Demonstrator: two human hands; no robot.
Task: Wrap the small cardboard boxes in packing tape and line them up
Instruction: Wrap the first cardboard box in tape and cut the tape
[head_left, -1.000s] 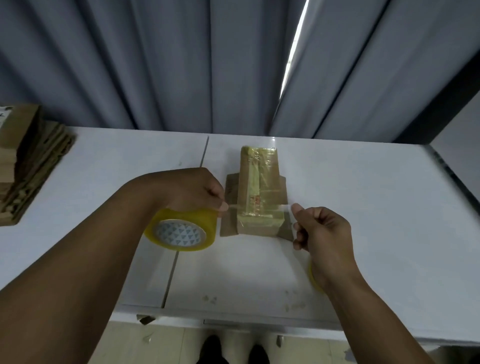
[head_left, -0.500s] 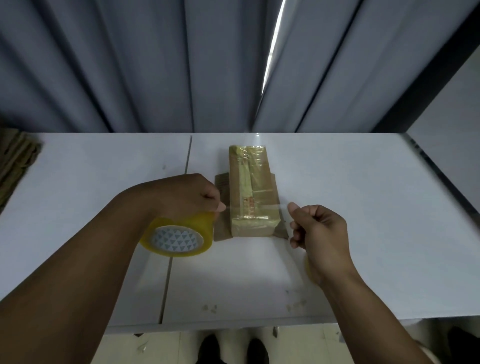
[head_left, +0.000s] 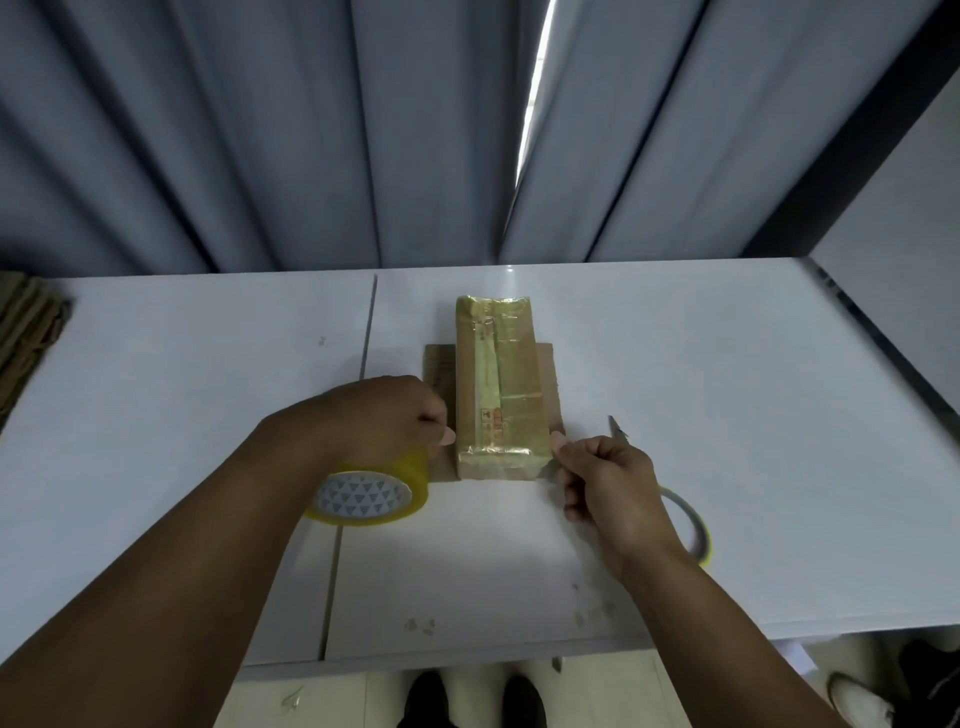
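We'd brought our right hand (head_left: 608, 483) in against the box (head_left: 496, 395), mid worktop (head_left: 727, 415), seemingly pinching the tape end (head_left: 549, 460); our left hand (head_left: 384, 421) gripped the tape roll (head_left: 366, 493). It looked light, stiff and tape-slick, best held by its long sides.

Your right hand (head_left: 605, 483) has come in to the box (head_left: 498, 395). Its thumb now touches the near right corner, and the tape strip (head_left: 549, 464) it pinches is no longer stretched in the air. Your left hand (head_left: 374, 421), gripping the tape roll (head_left: 363, 493), is closer to the left edge.
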